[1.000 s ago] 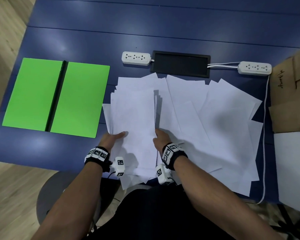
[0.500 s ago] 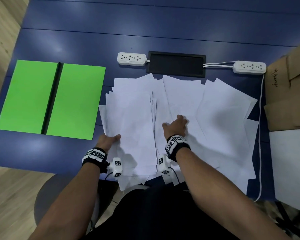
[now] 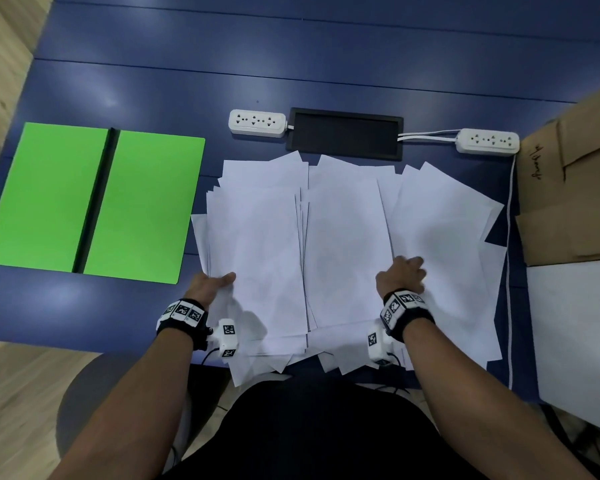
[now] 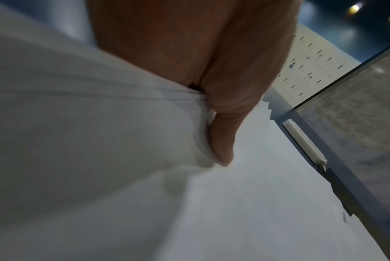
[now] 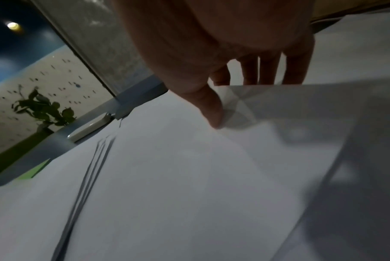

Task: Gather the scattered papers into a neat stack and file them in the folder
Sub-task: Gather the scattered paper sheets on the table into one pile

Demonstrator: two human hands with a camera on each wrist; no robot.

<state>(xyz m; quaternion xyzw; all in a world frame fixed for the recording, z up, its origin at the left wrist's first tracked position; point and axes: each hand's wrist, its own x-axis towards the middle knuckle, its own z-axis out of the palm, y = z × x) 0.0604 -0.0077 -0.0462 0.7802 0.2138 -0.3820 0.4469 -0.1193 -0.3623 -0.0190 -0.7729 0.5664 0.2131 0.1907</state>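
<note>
Several white papers (image 3: 343, 244) lie fanned across the blue table (image 3: 291, 64), partly gathered into a rough stack (image 3: 257, 251) on the left. My left hand (image 3: 227, 280) grips that stack's left edge near its front corner; in the left wrist view its thumb (image 4: 223, 141) presses on top of the sheets (image 4: 256, 194) and its fingers are hidden under them. My right hand (image 3: 413, 271) sits further right and pinches a sheet (image 5: 301, 114), thumb (image 5: 211, 109) on top, fingers (image 5: 267, 70) behind its raised edge. The green folder (image 3: 94, 202) lies open and flat at the left, apart from both hands.
Behind the papers are two white power strips (image 3: 257, 123) (image 3: 487, 142) and a black tray (image 3: 343, 133). A white cable (image 3: 508, 271) runs down the right side, beside a cardboard box (image 3: 575, 188) and a white board (image 3: 575, 334). Some sheets overhang the table's near edge.
My right hand has left the stack's right edge and moved right onto the spread sheets, where it now holds one. My left hand has stayed on the stack's left edge.
</note>
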